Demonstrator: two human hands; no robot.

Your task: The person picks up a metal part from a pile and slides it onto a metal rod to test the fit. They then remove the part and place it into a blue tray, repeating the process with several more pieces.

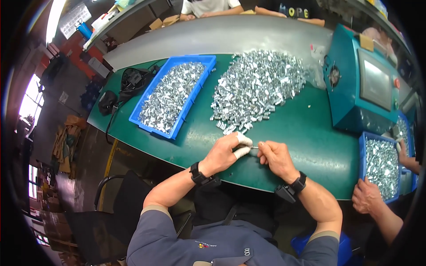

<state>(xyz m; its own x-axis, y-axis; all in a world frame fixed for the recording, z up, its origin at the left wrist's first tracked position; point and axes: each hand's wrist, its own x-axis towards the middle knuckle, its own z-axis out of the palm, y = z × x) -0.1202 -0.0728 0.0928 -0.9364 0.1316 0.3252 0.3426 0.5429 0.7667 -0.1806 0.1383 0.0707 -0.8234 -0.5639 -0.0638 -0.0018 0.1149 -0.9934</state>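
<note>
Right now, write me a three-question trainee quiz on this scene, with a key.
1. True or false: the left hand wears white finger covers.
2. Which stands to the right of the pile on the table: A, a chair; B, a machine; C, a black bag?
3. What shows between the fingertips of the left hand and the right hand?

Key: 1, true. 2, B. 3, a small metal part.
</note>
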